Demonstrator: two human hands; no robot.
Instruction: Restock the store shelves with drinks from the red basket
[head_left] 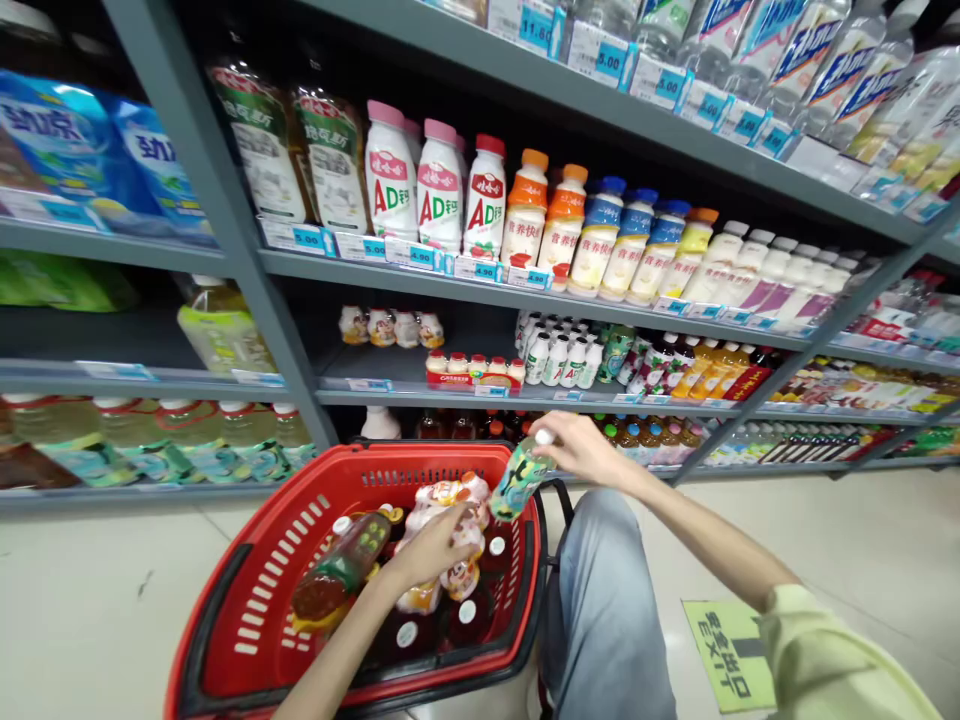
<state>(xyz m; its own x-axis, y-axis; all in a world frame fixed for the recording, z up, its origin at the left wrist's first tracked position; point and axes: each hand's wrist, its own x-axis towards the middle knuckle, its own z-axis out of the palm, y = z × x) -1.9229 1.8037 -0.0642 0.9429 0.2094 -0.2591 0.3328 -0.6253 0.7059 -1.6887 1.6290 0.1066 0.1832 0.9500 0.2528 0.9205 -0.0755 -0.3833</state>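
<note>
red basket (420,457), green-labelled bottle (516,482), white cap (544,437)

Gray shelves (180,130), AD bottles (439,195), blue-edged price label (421,256), yellow-green floor sign (724,655).

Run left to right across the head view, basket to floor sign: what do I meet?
Brown-and-green bottle, left hand, white-capped green bottle, right hand, yellow-green floor sign.

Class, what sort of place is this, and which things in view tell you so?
Most likely a supermarket's drinks aisle: shelves hold rows of bottles, blue price labels line their edges, and a red shopping basket holds packaged drinks.
</note>
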